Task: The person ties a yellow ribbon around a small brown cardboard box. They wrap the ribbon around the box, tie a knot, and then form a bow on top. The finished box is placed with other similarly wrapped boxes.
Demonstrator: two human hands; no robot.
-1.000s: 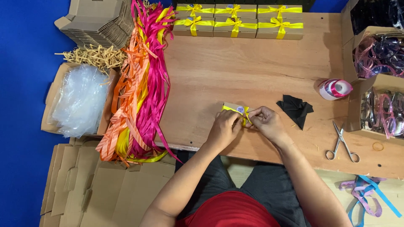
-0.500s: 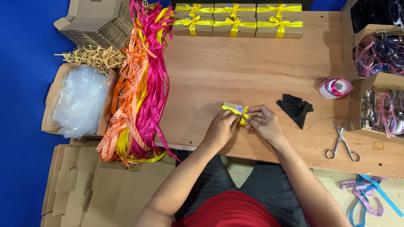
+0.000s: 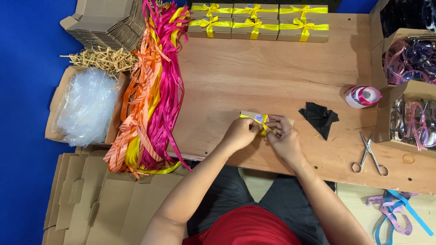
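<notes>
A small brown cardboard box (image 3: 251, 116) lies on the wooden table (image 3: 254, 77), wrapped with a yellow ribbon (image 3: 262, 125). My left hand (image 3: 240, 134) covers the box's near left side and pinches the ribbon. My right hand (image 3: 282, 136) grips the ribbon's other part just to the right. The fingers of both hands meet over the ribbon, which hides most of the box and the knot.
Several finished boxes with yellow bows (image 3: 259, 22) line the far edge. Orange, pink and yellow ribbons (image 3: 152, 86) hang at the left. Black paper (image 3: 319, 117), a ribbon spool (image 3: 363, 96) and scissors (image 3: 370, 155) lie right. Flat cartons (image 3: 104, 22) and plastic bags (image 3: 88, 106) sit left.
Both hands have shifted slightly while working the yellow ribbon on the box. The box stays in the same spot.
</notes>
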